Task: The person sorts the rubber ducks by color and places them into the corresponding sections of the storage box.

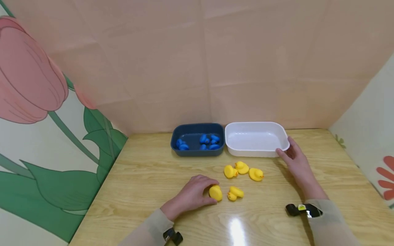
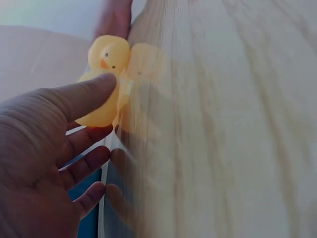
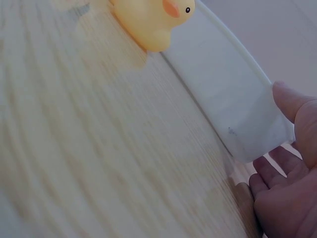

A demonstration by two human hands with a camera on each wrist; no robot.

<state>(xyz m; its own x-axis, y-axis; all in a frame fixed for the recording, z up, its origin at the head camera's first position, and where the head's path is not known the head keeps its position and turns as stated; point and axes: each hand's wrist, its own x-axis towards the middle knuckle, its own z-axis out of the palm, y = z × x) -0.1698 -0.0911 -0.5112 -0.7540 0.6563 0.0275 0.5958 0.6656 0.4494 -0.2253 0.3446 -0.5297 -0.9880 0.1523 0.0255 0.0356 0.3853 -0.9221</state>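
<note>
A yellow rubber duck (image 1: 215,193) on the table lies between the thumb and fingers of my left hand (image 1: 192,194), which pinches it. The left wrist view shows that duck (image 2: 101,111) with the thumb across its front; the other fingers are spread below. My right hand (image 1: 298,167) grips the near right corner of a white tray (image 1: 255,153), thumb at the rim and fingers round the outer side. Another yellow duck (image 1: 235,193) lies on its side just right of the left hand. Three more ducks (image 1: 241,167) cluster before the white tray.
A dark blue tray (image 1: 197,153) stands against the white tray's left side and holds several small blue figures (image 1: 183,147). Behind both trays rises a pinkish-beige covering (image 1: 203,68). The wooden table (image 1: 132,181) meets flower-patterned walls on the left and right.
</note>
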